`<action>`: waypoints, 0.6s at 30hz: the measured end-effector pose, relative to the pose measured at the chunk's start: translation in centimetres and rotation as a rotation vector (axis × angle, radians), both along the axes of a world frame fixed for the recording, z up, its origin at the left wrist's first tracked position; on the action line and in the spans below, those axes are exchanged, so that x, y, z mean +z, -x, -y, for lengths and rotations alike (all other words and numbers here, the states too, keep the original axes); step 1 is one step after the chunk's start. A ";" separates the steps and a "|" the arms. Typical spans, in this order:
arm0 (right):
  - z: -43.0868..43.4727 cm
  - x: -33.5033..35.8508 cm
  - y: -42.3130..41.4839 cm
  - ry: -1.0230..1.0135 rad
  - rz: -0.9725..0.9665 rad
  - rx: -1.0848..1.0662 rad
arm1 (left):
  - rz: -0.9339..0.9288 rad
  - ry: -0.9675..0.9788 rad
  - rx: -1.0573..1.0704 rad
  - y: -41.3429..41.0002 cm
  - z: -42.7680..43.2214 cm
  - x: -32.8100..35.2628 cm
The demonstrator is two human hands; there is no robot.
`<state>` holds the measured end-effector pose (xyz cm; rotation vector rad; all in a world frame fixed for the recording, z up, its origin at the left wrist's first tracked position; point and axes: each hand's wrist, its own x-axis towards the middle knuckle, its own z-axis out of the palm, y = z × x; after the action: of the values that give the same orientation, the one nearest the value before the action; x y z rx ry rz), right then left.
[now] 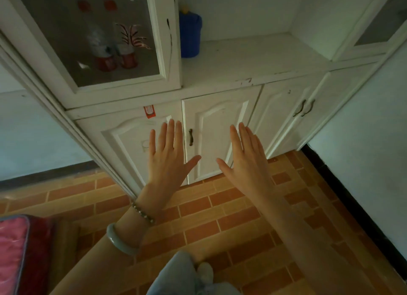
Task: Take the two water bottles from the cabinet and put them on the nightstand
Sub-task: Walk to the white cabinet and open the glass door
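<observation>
Nearest to the camera, a pale trouser leg [178, 272] is showing at the bottom, over the orange brick floor [220, 217]. A red and pink cover [15, 250] is peeking in at the bottom left corner.

A little farther out, both arms are stretching forward. The left hand [167, 160] is wearing a bead bracelet [143, 213] and a green bangle [119, 239] on the wrist. The right hand [244, 162] is just beside it. Both hands are flat with the fingers [171, 134] spread wide, and they are holding nothing.

Behind the hands, the white cabinet [220, 92] is standing with its low doors shut. A small dark handle [190, 137] is sitting between the two hands.

Farther up, behind the glass door [99, 37] on the left, the two water bottles [114, 54] are standing side by side near the front edge of their shelf. They have red labels. A blue jug [189, 34] is sitting on the open shelf [253, 57] next to them, at its back left corner.

The nightstand is not showing here.

It looks like the job is only beginning. The first step is getting to the bottles. Next, one hand probably needs to go up to the glass door and pull it open. I cannot see a handle on that door, so finding its edge may be tricky.
</observation>
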<state>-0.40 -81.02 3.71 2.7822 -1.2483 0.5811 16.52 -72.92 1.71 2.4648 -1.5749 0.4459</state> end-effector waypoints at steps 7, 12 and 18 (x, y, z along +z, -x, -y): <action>5.3 -0.6 -5.0 -0.001 -0.006 0.072 | 0.018 0.008 0.076 -4.8 4.5 0.7; 9.4 -0.2 -9.1 0.013 0.022 0.071 | 0.033 0.016 0.094 -8.8 8.2 1.2; 13.8 1.2 -13.9 0.062 0.035 0.132 | 0.055 0.053 0.096 -12.9 11.8 2.6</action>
<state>13.46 -94.80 4.88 2.8294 -1.0389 0.6669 29.46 -84.74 4.30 2.5165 -1.4490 0.5675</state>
